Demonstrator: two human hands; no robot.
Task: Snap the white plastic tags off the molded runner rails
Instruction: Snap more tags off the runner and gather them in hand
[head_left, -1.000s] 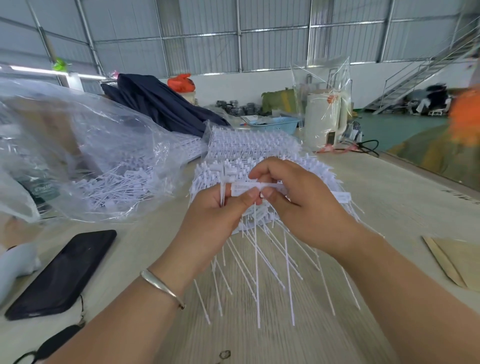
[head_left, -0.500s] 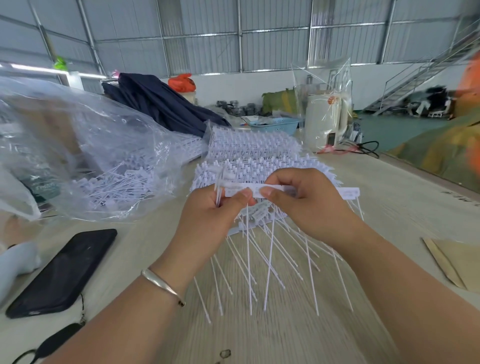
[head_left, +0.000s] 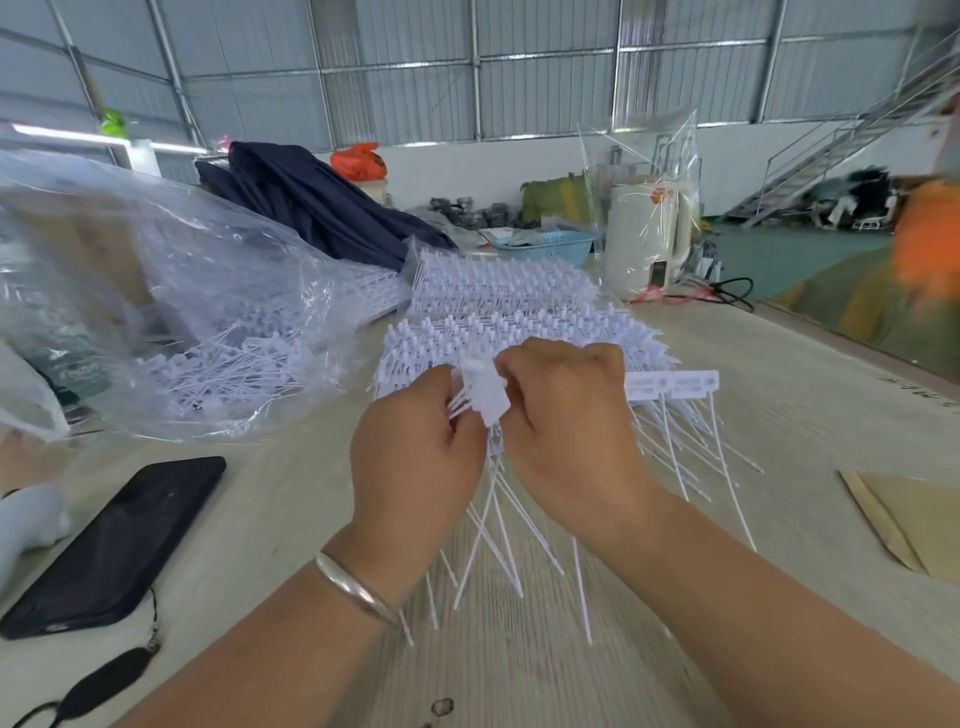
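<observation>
1. Both hands are up over the table (head_left: 779, 415), close together, knuckles nearly touching.
2. The left hand (head_left: 415, 462) is curled round a small bunch of loose tags (head_left: 485, 395); their flat white heads stick up between the two hands and the thin stems fan out past its fingers.
3. The right hand (head_left: 566, 436) is closed on the rail (head_left: 670, 384), whose far end pokes out to the right of the fist with tags hanging off it, tails down toward the table.
4. More thin white tails hang below both hands, blurred.
5. Just behind the hands lies a stack (head_left: 498, 312) of rails, bristling with tags, flat on the table.
6. To the left sits a clear bag (head_left: 156, 291) with loose tags heaped inside.
7. A black phone (head_left: 114, 545) lies face down near the left forearm; a silver bangle (head_left: 353, 587) circles that wrist.
8. Further back: dark cloth (head_left: 322, 202), a blue basket (head_left: 545, 244), a white appliance (head_left: 644, 244) wrapped in plastic film.
9. A piece of brown card (head_left: 909, 519) rests at the right edge.
</observation>
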